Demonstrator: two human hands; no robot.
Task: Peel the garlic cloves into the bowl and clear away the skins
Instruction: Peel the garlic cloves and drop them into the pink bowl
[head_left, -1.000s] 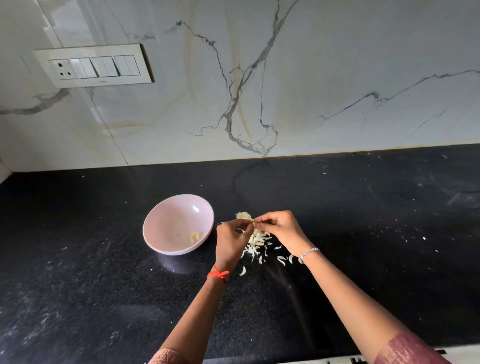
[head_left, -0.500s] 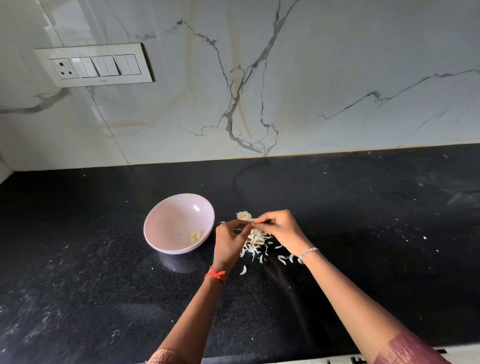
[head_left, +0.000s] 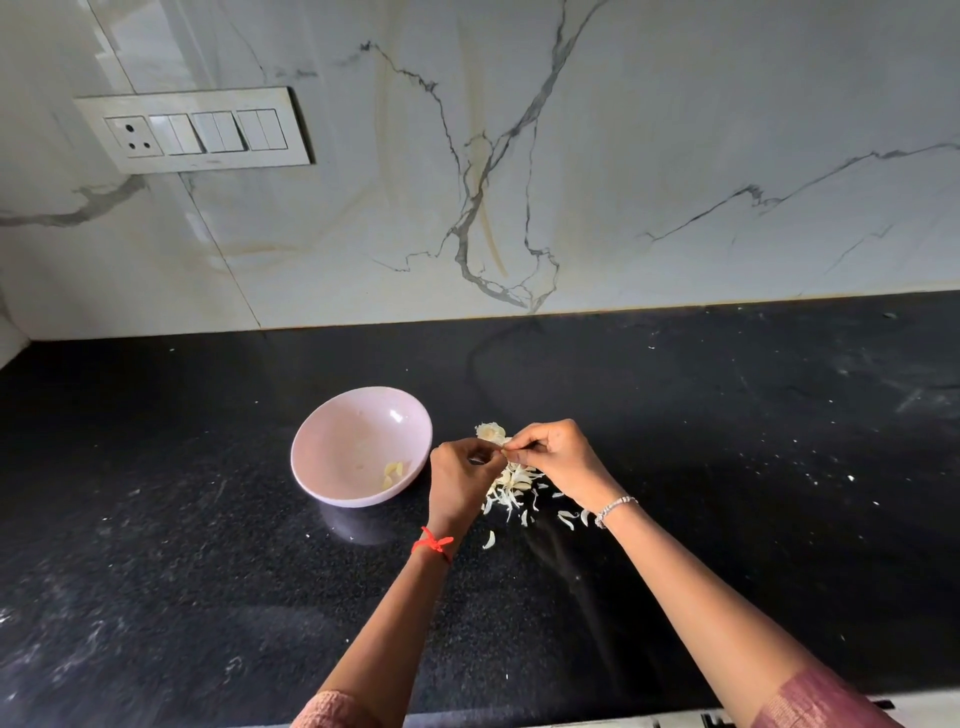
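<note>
A pale pink bowl (head_left: 332, 441) stands on the black counter with a few peeled garlic cloves (head_left: 392, 473) inside at its right. Just right of the bowl, my left hand (head_left: 460, 480) and my right hand (head_left: 558, 460) meet fingertip to fingertip, pinching a small garlic clove (head_left: 503, 452) between them; most of it is hidden by the fingers. Behind the fingertips lies a clump of garlic (head_left: 490, 431). A heap of white skins (head_left: 511, 488) is spread on the counter under and in front of both hands.
The black stone counter (head_left: 727, 467) runs wide to the right and left, dusted with pale specks. A marble wall with a switch panel (head_left: 195, 130) rises behind it. The counter's front edge shows at the bottom right.
Both hands stay in the same spot over the skins. The fingers have shifted slightly on the clove; the bowl and the heap of skins have not moved.
</note>
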